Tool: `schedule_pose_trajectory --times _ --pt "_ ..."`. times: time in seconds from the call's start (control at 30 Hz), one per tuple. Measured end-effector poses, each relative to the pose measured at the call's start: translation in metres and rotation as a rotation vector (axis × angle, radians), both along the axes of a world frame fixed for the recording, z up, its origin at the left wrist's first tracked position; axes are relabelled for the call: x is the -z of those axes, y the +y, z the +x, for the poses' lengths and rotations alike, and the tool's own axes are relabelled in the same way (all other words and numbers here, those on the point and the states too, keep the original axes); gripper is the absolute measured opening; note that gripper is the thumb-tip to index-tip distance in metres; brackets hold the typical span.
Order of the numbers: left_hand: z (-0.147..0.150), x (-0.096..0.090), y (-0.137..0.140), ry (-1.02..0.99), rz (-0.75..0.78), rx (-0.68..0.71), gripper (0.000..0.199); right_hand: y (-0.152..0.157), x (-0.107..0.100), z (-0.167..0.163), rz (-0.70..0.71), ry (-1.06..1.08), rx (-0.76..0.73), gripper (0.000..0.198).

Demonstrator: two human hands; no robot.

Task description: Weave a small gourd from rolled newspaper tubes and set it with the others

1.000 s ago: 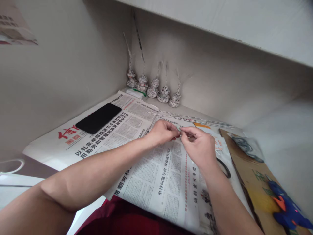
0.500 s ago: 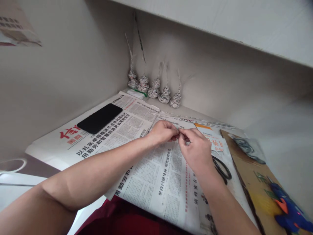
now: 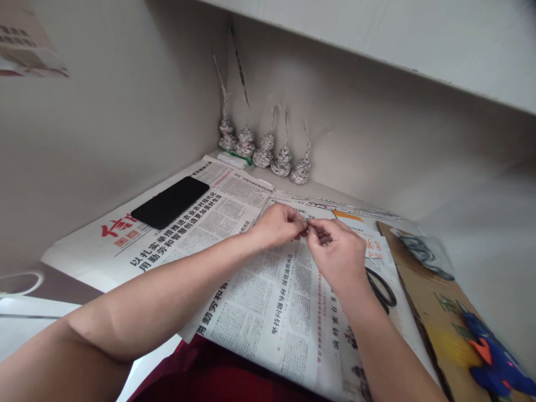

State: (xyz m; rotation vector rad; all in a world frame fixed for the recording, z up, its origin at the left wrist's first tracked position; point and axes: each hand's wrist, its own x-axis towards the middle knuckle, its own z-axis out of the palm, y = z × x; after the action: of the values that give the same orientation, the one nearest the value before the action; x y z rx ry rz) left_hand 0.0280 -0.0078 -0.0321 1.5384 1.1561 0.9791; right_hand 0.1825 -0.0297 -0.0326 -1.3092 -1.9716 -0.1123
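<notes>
Over the newspaper, my left hand and my right hand meet at their fingertips. Both pinch at one tiny pale, greyish bit between them, too small and too covered by fingers to name. The fingers of each hand are closed and curled inward. Behind the hands, several thin rolled paper sticks lie across the back of the sheet. To the right of my right hand is a black looped handle, partly hidden by the forearm.
Several woven paper gourds stand along the back wall. A black phone lies on the left. At the right, cardboard bears a clear plastic bag and a blue glue gun. A white shelf overhangs the back.
My right hand has shifted slightly right and its fingers have loosened and turned a little. My left hand stays nearly in place, and the fingertips still meet.
</notes>
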Motion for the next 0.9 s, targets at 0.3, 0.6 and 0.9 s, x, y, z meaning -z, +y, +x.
schedule_pose_trajectory --times 0.3,0.6,0.9 --pt "0.003 -0.004 -0.001 -0.124 -0.129 -0.018 0.017 -0.001 0.004 -0.002 0.072 -0.027 -0.028 0.018" --pt "0.0 -0.01 0.005 -0.267 -0.348 -0.023 0.022 -0.004 0.008 -0.004 0.133 -0.168 -0.105 0.019" --pt "-0.004 -0.006 0.01 -0.328 -0.307 -0.071 0.027 -0.005 0.006 -0.006 -0.044 -0.081 -0.198 0.03"
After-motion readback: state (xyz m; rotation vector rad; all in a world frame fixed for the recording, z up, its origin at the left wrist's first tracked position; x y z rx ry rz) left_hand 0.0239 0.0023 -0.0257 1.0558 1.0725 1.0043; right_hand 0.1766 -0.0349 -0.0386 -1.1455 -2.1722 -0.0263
